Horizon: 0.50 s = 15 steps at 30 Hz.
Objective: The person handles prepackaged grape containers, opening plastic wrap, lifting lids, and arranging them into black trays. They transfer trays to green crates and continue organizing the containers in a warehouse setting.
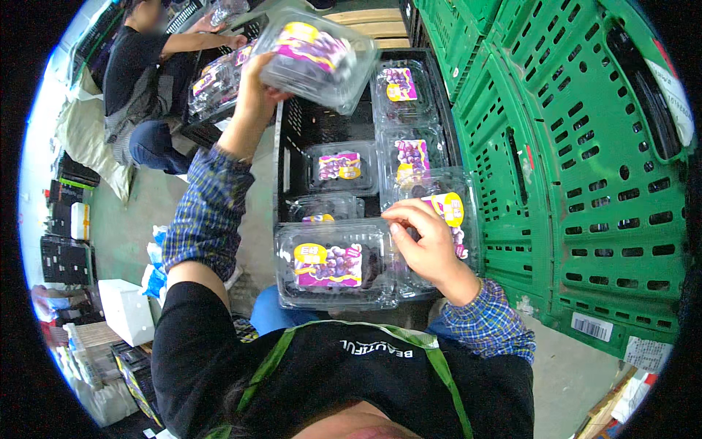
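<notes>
My left hand [262,82] grips the edge of a clear plastic clamshell box [323,60] with a grape-picture label, raised over the far left of a black plastic crate [279,159]. The held box is slightly blurred. Above a labelled clamshell [452,219] at the near right of the crate, my right hand [425,241] has its fingers curled, the thumb and index tips near each other; whether it touches the box I cannot tell. Another labelled clamshell [334,269] lies at the crate's near left. Further labelled boxes sit lower inside, including one in the middle [340,167] and one at the far right [403,90].
Green perforated plastic crates [592,181] stand stacked close along the right. At the upper left a seated co-worker [137,77] reaches toward clamshells [216,82] on a dark crate. A white foam box [126,313] rests at the left, and wooden slats [373,24] lie beyond my crate.
</notes>
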### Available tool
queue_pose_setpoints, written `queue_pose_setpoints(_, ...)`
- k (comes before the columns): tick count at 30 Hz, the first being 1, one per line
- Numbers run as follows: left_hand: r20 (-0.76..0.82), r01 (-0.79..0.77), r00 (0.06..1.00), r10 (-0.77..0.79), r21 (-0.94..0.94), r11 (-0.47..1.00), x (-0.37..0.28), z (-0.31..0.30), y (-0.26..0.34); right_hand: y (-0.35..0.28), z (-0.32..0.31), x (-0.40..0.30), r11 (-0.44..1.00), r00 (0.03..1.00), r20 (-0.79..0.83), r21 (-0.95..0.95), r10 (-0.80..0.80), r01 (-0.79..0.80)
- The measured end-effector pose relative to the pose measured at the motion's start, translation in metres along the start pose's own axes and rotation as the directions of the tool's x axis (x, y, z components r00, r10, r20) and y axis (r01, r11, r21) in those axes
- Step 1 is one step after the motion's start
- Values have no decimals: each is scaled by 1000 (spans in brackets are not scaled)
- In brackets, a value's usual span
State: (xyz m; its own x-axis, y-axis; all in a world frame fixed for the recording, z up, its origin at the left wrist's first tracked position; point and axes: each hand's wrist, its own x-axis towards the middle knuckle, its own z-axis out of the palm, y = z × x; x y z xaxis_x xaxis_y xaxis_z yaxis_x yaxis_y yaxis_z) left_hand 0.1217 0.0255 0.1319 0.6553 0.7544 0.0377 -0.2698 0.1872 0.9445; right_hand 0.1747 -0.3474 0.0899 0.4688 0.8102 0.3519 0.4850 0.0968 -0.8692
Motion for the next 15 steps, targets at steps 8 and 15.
queue_pose_setpoints(8,487,585,781,-391,-790,184,-102,31,52,2,-7,4,999,1000,-15,51,-17,18)
queue_pose_setpoints(15,644,659,646,-409,-741,-127,-114,40,37,4,-7,6,999,999,-18,21,-35,35)
